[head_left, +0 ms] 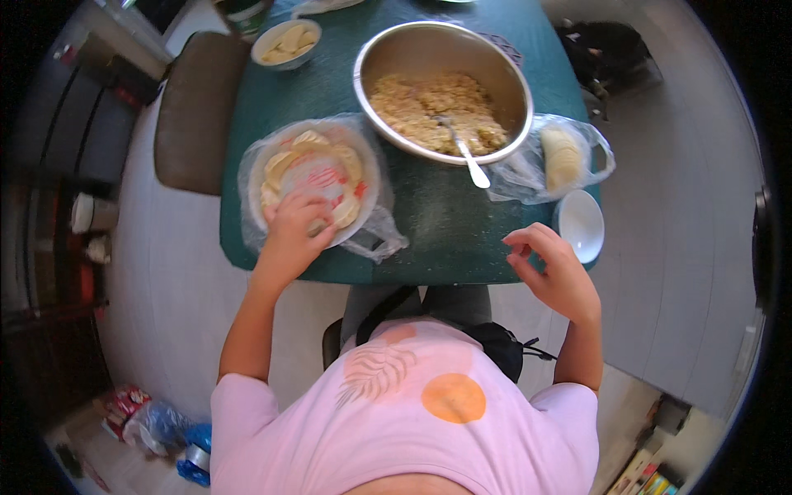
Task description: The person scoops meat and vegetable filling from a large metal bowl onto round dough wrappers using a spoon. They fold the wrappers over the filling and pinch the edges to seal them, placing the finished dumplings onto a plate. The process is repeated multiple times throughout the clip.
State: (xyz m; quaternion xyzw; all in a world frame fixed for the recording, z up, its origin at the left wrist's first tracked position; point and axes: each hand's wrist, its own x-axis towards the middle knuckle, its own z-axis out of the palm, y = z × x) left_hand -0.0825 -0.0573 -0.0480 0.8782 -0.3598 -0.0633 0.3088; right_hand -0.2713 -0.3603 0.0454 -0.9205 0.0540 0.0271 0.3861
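My left hand point(297, 224) is at the near edge of a round plate point(373, 177) with a clear plastic bag spread over it. Its thumb and fingers close round a pale dumpling point(318, 225), partly hidden by the hand. More dumplings point(353, 169) lie in a ring on the bag, around a middle with red print. My right hand point(554, 268) hovers over the table's near edge, beside a small white bowl point(582, 227). Its fingers are bent, with thumb and forefinger apart and nothing visible between them.
A large steel bowl point(445, 41) of chopped filling point(429, 103) stands at the back, a spoon point(470, 161) leaning in it. Right of it, a plastic bag holds a stack of round dough wrappers point(563, 158). A bowl of pale pieces point(287, 43) and a chair point(198, 111) are at left.
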